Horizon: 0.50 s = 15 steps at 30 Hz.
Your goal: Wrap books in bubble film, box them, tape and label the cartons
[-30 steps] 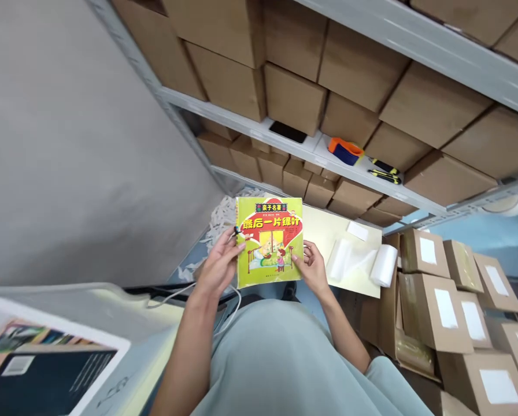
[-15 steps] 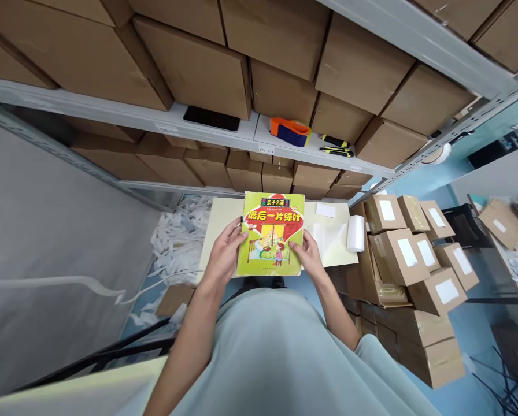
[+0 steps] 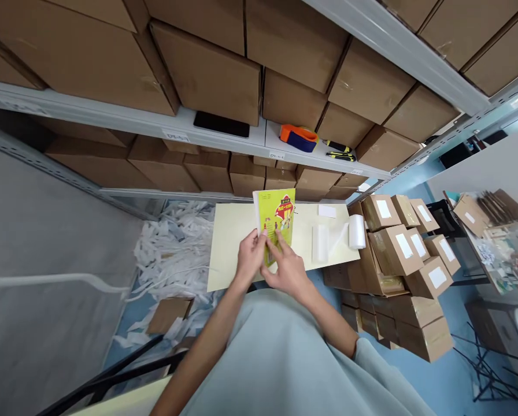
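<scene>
Holding a yellow-green book [image 3: 280,215] near frame center in the left hand [image 3: 249,258], touching it with the right hand [image 3: 290,271], loosely spread, seemingly above a pale table [image 3: 230,231].

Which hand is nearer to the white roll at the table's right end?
Right. The right hand touches the green illustrated book, left of the white roll; the left hand holds the book too, farther left.

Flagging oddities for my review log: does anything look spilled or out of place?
Yes: white strips lie heaped across the floor left of the pale table, with a piece of cardboard among them, looking like untidied waste. The green book shows no obvious damage.
</scene>
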### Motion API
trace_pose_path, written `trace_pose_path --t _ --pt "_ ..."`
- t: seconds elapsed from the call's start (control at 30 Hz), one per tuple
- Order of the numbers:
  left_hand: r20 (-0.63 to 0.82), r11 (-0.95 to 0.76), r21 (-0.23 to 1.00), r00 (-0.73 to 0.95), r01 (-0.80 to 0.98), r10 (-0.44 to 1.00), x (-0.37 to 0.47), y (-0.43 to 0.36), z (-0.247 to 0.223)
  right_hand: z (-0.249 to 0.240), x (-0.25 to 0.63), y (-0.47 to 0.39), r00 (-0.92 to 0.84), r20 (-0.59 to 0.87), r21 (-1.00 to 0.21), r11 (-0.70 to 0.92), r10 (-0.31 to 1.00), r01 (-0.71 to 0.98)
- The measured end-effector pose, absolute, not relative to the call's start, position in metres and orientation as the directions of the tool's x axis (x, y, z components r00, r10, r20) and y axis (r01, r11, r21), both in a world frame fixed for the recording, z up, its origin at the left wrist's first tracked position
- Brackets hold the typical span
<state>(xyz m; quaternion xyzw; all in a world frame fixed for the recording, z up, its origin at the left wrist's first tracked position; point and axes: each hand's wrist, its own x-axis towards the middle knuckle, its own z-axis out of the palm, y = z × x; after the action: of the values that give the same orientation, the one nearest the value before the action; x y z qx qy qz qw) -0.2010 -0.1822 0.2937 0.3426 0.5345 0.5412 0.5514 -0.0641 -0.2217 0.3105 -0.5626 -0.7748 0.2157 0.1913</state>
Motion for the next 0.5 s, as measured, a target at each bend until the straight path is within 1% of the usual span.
trace_pose_path --t 0.03,0.1,0.13,0.17,0.2,0.27,0.33,0.4,0.5 --pt "-0.238 0.195 0.942 -0.131 -0.273 0.962 -0.214 -0.178 0.290 0.312 -0.058 -0.217 -0.265 0.082 -0.603 0.259 0.961 0.754" --pt "-0.279 0.237 0.901 -0.068 -0.362 0.958 -0.238 -0.173 0.286 0.312 -0.039 -0.203 -0.098 0.117 -0.717 0.152 0.988 0.681" --pt "-0.298 0.259 0.880 -0.038 -0.398 0.954 -0.249 -0.171 0.284 0.311 -0.029 -0.194 0.006 0.098 -0.781 0.073 0.995 0.621" --pt "-0.315 0.282 0.860 -0.010 -0.425 0.949 -0.258 -0.170 0.283 0.310 -0.020 -0.185 0.080 0.042 -0.847 -0.007 0.996 0.531" --pt "-0.330 0.302 0.843 0.015 -0.444 0.944 -0.266 -0.170 0.283 0.308 -0.013 -0.176 0.103 -0.045 -0.906 -0.084 0.994 0.415" --pt "-0.346 0.326 0.820 0.047 -0.470 0.937 -0.278 -0.170 0.283 0.305 -0.005 -0.164 0.009 -0.226 -0.959 -0.224 0.974 0.172" --pt "-0.352 0.332 0.809 0.054 -0.485 0.935 -0.284 -0.171 0.283 0.303 -0.004 -0.157 -0.117 -0.309 -0.951 -0.308 0.944 0.024" --pt "-0.354 0.331 0.808 0.047 -0.488 0.934 -0.287 -0.171 0.284 0.303 -0.008 -0.156 -0.162 -0.306 -0.949 -0.314 0.938 -0.028" --pt "-0.350 0.319 0.820 0.025 -0.476 0.936 -0.288 -0.170 0.282 0.306 -0.014 -0.154 -0.163 -0.256 -0.963 -0.267 0.953 -0.047"
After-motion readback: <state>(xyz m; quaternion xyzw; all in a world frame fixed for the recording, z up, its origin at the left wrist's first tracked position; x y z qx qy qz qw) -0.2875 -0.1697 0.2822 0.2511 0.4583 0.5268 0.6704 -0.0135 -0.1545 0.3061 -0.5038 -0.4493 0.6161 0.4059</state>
